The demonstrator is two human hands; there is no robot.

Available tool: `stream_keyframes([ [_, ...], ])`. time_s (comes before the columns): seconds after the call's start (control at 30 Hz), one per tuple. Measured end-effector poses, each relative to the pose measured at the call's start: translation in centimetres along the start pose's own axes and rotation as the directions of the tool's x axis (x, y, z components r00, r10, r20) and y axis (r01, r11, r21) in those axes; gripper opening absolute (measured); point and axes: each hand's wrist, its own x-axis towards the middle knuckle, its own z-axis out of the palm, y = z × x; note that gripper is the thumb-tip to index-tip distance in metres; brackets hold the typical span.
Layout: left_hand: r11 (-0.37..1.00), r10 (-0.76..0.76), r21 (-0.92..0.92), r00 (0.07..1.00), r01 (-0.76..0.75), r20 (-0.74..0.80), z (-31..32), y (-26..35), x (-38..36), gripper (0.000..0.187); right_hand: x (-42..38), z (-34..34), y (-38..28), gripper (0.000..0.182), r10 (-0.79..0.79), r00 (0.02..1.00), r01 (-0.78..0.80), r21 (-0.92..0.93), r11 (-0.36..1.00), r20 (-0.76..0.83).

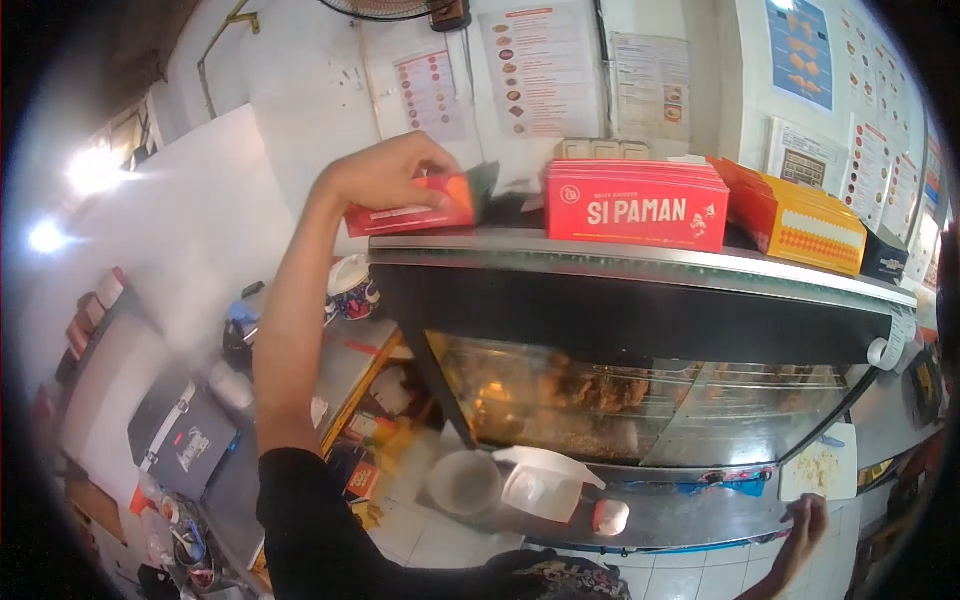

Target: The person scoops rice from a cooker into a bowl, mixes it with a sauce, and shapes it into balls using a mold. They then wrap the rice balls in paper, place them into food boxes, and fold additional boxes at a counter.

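My left hand [395,172] reaches up to the left end of the display case top. Its fingers are closed over a red carton [400,218] with a darker flap at its right side. To the right stands a stack of red "SI PAMAN" cartons [635,207], apart from the hand. My right hand [806,528] is low at the right, nearest the white cutting board [822,462]. Its fingers are loosely apart and nothing shows in them. On the metal counter lie an open white takeaway box [545,487] and a small red-and-white item [610,517].
The glass display case [620,310] holds browned food behind its pane. Yellow cartons [815,230] stand on its top right. A pale round container [465,483] is beside the takeaway box. At left are a patterned tub [352,288] and a dark box [190,445].
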Motion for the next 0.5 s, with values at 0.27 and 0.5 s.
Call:
stream_keyframes([
  [0.27,0.970,0.114,0.242,0.871,0.005,-0.477,7.0,8.5,-6.0,0.023,-1.1,14.6,-5.6,0.009,0.045,0.711,-0.298,0.242,0.923,0.702],
  [0.5,0.979,0.152,0.197,0.805,-0.045,-0.574,11.1,9.9,-8.6,0.022,-0.8,25.5,-16.0,0.036,-0.325,0.450,-0.099,0.408,0.908,0.832],
])
